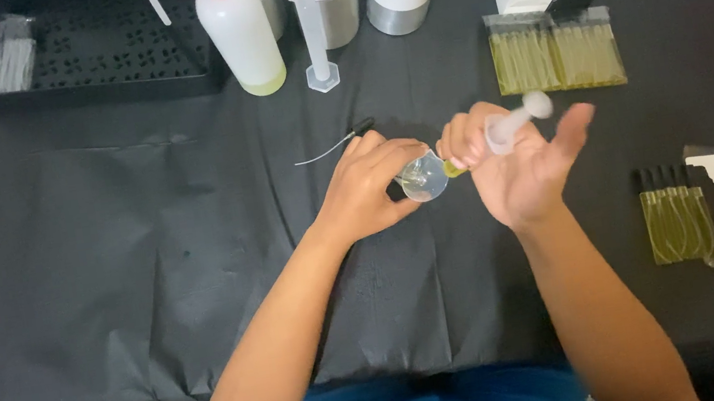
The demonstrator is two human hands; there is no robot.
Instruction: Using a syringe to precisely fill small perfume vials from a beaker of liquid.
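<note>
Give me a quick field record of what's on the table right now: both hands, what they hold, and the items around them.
Left hand: closed around a small clear beaker
Right hand: holding a clear syringe, thumb near the plunger, tip at the beaker
Loose part: black-capped spray tube lying just behind the left hand
Far edge: squeeze bottle with red cap, measuring cylinder, black tray
Right side: bags of yellow vials, another bag of vials
Surface: black table cover
</note>
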